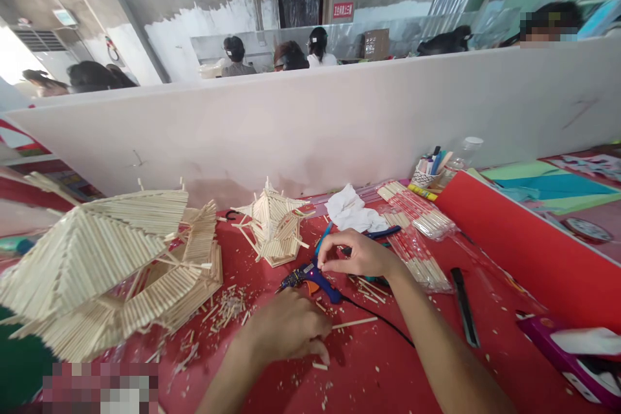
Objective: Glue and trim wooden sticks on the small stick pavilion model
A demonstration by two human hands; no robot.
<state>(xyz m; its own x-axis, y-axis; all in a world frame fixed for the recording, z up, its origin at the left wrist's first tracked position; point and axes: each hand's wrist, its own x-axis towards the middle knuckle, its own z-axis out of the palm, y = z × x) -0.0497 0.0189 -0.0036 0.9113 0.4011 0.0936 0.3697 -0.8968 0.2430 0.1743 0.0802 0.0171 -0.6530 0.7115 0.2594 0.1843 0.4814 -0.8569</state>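
A blue glue gun (310, 276) lies on the red tabletop (369, 369), its black cord trailing right. My right hand (356, 254) hovers just over its rear, fingertips pinched together on something too small to name. My left hand (286, 326) rests curled on the table in front of the gun, fingers tucked under among loose sticks (354, 322). A large wooden-stick house model (107, 265) stands at the left. A smaller stick roof piece (273, 223) sits behind the gun.
Packs of sticks (417, 233) lie right of my hand, with a crumpled white cloth (350, 210), a black knife (464, 307), a pen cup (429, 171), a red board (528, 252) and a purple box (572, 352). A white partition (315, 123) backs the table; people sit beyond it.
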